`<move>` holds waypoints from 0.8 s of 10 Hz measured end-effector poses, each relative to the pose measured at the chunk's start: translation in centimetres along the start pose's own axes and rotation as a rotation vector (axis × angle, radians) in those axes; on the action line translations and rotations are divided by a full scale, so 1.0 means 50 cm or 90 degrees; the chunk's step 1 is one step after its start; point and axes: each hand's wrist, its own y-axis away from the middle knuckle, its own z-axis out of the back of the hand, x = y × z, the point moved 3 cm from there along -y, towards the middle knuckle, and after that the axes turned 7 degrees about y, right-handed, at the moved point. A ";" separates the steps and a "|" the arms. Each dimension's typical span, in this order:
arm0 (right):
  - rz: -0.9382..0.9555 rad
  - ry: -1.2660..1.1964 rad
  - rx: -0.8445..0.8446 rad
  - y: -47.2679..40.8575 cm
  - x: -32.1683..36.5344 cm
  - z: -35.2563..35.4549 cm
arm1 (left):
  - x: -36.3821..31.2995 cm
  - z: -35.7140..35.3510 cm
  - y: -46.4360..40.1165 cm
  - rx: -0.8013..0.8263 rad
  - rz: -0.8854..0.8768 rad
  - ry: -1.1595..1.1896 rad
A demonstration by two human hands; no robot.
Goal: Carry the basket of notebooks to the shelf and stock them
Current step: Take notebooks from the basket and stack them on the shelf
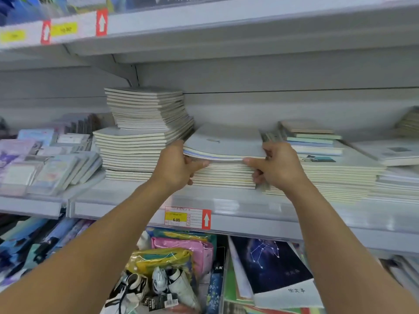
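A thin batch of pale grey notebooks [223, 143] lies on top of a low stack of notebooks [224, 175] in the middle of the white shelf [249, 214]. My left hand [175, 167] grips the batch's front left corner, thumb pointing right along its lower edge. My right hand [276, 165] grips the front right corner, thumb pointing left under the batch and fingers curled down the stack's side. A taller leaning stack of notebooks [145, 130] stands just to the left. No basket is in view.
More notebook stacks [335, 168] fill the shelf to the right, packaged stationery [45, 164] to the left. A price tag [187, 217] hangs on the shelf's front edge. Another shelf [226, 21] runs overhead. Below are pouches [181, 248] and a dark starry notebook [272, 264].
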 end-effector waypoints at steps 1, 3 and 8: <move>-0.017 0.056 -0.065 -0.004 -0.005 -0.015 | -0.001 0.001 -0.028 -0.032 0.024 -0.055; 0.015 0.267 -0.140 0.039 0.021 -0.031 | -0.006 0.029 -0.013 -0.089 -0.017 -0.234; 0.055 0.437 0.923 0.620 -0.240 -0.578 | 0.319 0.293 0.542 0.499 0.328 -0.375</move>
